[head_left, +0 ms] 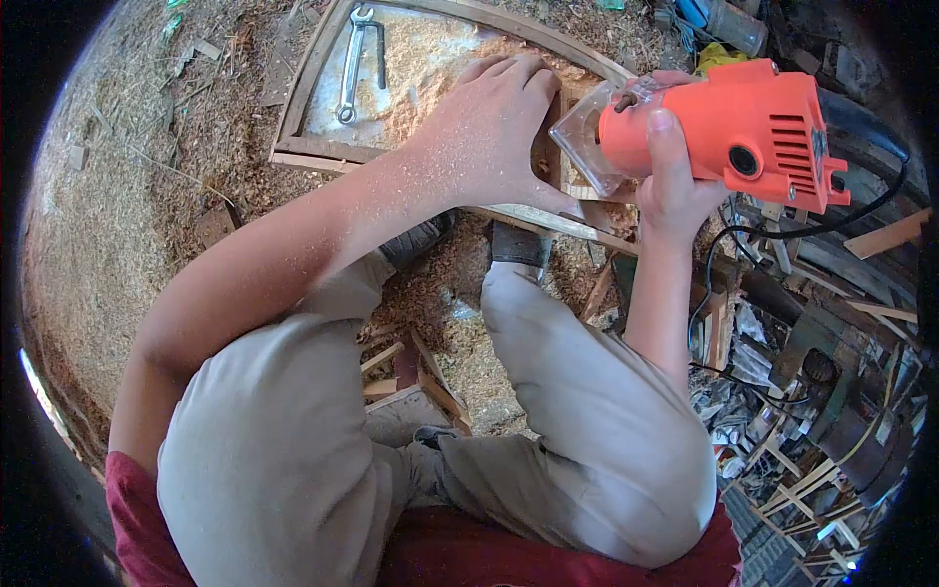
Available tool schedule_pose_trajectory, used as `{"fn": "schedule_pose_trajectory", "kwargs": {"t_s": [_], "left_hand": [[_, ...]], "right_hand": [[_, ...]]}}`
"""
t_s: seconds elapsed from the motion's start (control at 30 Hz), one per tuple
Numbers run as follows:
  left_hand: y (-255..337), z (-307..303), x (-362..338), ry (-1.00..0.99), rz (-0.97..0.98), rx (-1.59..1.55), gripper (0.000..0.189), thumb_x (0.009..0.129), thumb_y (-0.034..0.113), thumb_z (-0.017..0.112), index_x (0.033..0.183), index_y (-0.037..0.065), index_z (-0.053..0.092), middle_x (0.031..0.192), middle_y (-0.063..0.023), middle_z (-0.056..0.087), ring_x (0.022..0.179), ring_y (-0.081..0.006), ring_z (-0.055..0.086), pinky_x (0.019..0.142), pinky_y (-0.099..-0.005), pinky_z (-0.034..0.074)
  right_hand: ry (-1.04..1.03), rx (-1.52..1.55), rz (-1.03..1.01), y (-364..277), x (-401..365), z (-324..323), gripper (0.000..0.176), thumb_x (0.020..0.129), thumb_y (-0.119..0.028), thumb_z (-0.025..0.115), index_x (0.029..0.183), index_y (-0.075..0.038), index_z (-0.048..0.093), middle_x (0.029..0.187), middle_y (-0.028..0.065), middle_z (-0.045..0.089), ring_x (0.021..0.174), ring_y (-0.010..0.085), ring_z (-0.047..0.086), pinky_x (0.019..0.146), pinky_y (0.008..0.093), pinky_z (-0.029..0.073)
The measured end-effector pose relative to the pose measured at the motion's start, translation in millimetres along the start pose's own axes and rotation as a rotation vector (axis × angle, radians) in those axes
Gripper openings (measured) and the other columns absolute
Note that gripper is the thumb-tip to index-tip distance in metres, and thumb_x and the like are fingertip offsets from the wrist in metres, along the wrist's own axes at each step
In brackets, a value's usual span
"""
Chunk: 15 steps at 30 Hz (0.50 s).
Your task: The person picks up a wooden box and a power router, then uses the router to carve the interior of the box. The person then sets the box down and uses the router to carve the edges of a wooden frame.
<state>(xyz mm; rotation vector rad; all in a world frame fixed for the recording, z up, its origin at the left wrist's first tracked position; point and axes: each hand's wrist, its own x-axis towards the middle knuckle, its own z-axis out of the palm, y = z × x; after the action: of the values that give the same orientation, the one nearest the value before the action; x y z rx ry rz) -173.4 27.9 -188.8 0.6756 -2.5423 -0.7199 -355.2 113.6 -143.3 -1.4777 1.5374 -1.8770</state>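
My right hand [675, 181] is wrapped round an orange power tool [724, 132], its thumb along the near side of the body. The tool's clear plastic base [587, 142] rests at a piece of wood [548, 157]. Sawdust dots my left hand [499, 132], which lies over the wood just left of the base. Its thumb is spread from the fingers, gripping the wood, and the fingertips are partly hidden. Beneath is a wood-framed board [328, 147] strewn with shavings.
A wrench [352, 73] and a thin metal key [380, 59] lie on the board. The tool's black cable [782, 235] loops down at the right. Wood scraps [797, 489] litter the right side. Shavings cover the ground, and more offcuts [421, 377] lie between my legs.
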Motion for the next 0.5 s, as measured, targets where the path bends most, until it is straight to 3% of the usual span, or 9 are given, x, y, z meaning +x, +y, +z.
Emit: {"fn": "schedule_pose_trajectory", "kwargs": {"t_s": [0.3,0.5], "left_hand": [[-2,7,1,0.089,0.049,0.039,0.111,0.062,0.071,0.086,0.131,-0.009,0.054,0.133,-0.0279,0.057,0.131,-0.0446,0.055,0.115,-0.0526,0.04],[0,-1,2,-0.009,0.016,0.006,0.104,0.062,0.068,0.088,0.125,-0.009,0.056,0.132,-0.0276,0.058,0.131,-0.0441,0.055,0.115,-0.0525,0.041]], "right_hand": [[0.015,0.023,-0.029,6,4,-1,0.037,0.083,0.001,0.08,0.115,0.003,0.061,0.107,0.0155,0.072,0.096,0.0203,0.07,0.085,0.0353,0.059],[0.052,0.017,-0.035,3,10,-1,0.038,0.083,0.0,0.08,0.116,0.003,0.06,0.108,0.0159,0.072,0.093,0.0197,0.07,0.085,0.035,0.059]]}}
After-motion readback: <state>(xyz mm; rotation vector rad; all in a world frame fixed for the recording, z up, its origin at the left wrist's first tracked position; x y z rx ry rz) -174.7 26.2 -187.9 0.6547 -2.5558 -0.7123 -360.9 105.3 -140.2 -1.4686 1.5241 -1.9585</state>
